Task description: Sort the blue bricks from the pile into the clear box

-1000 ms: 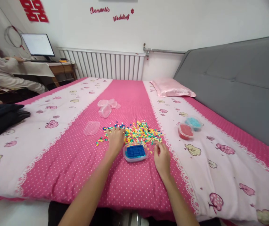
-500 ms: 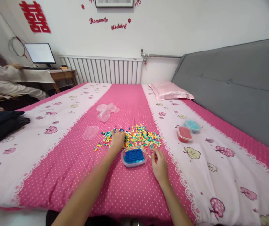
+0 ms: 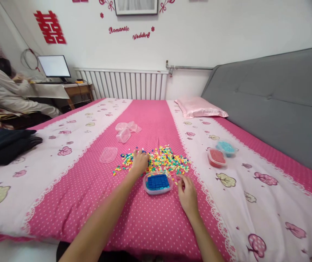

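— Seeing the small coloured pieces (image 3: 169, 160) where?
— Finding them scattered on the bed (image 3: 145, 225), just beyond a clear tub (image 3: 160, 192) of blue pieces (image 3: 158, 182).
— Doing what with the left hand (image 3: 139, 163)?
— Holding it at the scatter's left part; being unable to tell whether pinching anything.
— And with the right hand (image 3: 188, 193)?
— Holding it just right of the tub, with curled fingers; again being unable to tell if grasping any.
— Noticing more?
— Seeing a red tub (image 3: 217, 158) farther right.
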`<state>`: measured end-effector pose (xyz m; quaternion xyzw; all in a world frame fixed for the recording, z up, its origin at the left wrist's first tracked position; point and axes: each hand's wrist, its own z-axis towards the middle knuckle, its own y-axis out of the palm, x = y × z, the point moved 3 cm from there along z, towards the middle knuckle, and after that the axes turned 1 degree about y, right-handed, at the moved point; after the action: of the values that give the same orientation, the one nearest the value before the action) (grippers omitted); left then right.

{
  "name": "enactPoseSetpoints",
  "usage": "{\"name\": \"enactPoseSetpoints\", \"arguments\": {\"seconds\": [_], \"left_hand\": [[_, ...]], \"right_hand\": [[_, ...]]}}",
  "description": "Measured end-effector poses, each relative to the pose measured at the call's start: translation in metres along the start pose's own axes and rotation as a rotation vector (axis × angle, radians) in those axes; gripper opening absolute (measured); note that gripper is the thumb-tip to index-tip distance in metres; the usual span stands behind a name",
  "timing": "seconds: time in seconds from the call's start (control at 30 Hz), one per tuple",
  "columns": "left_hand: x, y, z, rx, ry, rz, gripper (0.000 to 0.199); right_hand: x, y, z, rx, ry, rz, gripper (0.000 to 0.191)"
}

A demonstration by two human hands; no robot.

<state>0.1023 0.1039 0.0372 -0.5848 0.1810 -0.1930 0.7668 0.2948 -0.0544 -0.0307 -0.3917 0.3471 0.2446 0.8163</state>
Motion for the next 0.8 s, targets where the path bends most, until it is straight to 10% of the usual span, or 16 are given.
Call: {"name": "enactPoseSetpoints", "arguments": {"seconds": [0.57, 0.8], "left_hand": [[0.006, -0.056, -0.041, 0.162, -0.033, -0.329, 0.014], [0.025, -0.065, -0.090, 0.182, -0.025, -0.537, 0.006]], "right_hand": [[0.011, -0.004, -0.003, 0.003, 0.009, 0.036, 0.036], [-0.039, -0.017, 0.004, -0.018, -0.097, 0.102, 0.032]]}}
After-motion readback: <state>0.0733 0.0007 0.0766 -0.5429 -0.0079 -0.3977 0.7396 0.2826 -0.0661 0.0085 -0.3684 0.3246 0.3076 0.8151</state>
